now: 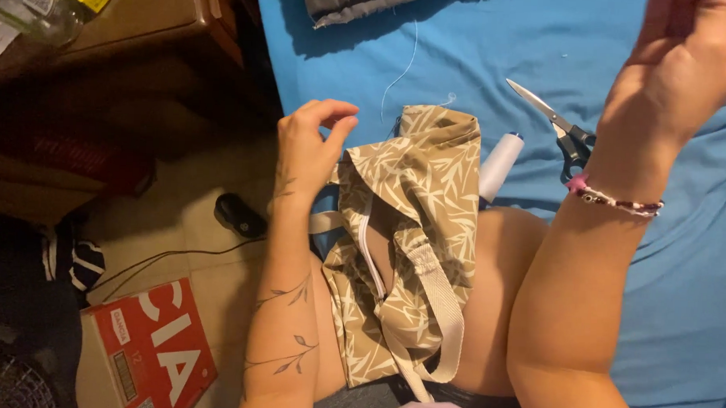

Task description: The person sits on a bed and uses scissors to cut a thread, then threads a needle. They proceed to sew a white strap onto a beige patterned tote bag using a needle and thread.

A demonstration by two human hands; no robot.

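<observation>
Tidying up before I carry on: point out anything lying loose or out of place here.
A loose thread trails across the blue sheet above the leaf-print bag. The scissors lie open beside the white spool.

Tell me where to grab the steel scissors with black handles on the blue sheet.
Grip the steel scissors with black handles by the handle loops, coming from above on the right. The blades point up-left, away from the raised right hand, and the handles lie flat on the blue sheet, nearest it.
</observation>
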